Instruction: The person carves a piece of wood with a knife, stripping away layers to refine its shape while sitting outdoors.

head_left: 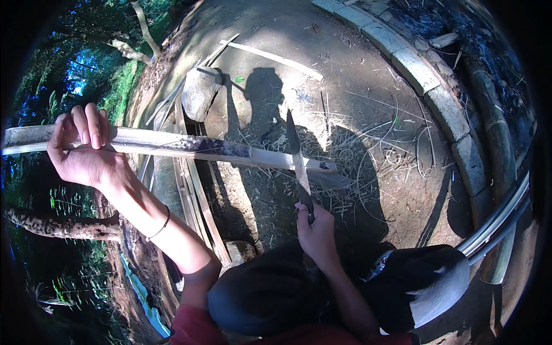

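Note:
A long split bamboo strip lies almost level across the view, pale with dark mottled patches. Near its left end my left hand is closed round it, palm up with the fingers curled over the top. My right hand grips the handle of a long pointed knife, whose blade points away from me. The blade crosses the strip near its right end; whether it touches cannot be made out. My dark-clad knees sit just below the right hand.
Thin shavings litter the ground beyond the knife. A grey rock stands by several split bamboo lengths at left. A stone block kerb curves along the right, with bamboo poles beyond it. Trees grow at far left.

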Tool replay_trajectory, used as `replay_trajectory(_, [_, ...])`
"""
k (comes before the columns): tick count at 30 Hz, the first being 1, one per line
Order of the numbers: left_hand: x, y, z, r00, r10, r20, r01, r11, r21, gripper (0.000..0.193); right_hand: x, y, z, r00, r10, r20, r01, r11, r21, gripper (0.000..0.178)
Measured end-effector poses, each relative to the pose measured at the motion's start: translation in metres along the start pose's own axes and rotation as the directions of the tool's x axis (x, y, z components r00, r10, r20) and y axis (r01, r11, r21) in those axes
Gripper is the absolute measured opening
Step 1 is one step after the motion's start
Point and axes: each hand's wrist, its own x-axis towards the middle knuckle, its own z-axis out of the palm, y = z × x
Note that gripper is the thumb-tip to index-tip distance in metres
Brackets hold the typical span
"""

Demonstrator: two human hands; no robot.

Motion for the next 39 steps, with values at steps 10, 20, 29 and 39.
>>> replay_trajectory(10, [0.011,-0.007,0.033,0.942,0.147,-0.303,-0.142,0.989,0.037,0.022,-0.012,-0.115,-0.004,0.975,-0.165,0.15,0.181,0.979,-0.097,0.015])
replay_trajectory(20, [-0.003,-0.02,0.03,0.924,0.06,-0.377,-0.055,0.998,0.026,0.035,0.01,-0.064,-0.016,0.97,-0.23,-0.084,0.217,0.966,-0.139,0.021])
replay_trajectory(29, [-0.003,-0.025,0.056,0.727,0.162,-0.667,-0.045,0.981,0.189,0.026,-0.006,-0.089,-0.001,0.924,-0.381,-0.033,0.352,0.881,-0.317,0.016])
replay_trajectory(39, [0.008,-0.036,0.042,0.751,0.174,-0.637,-0.009,0.967,0.253,0.02,-0.011,-0.114,0.008,0.948,-0.318,-0.007,0.313,0.938,-0.146,0.014])
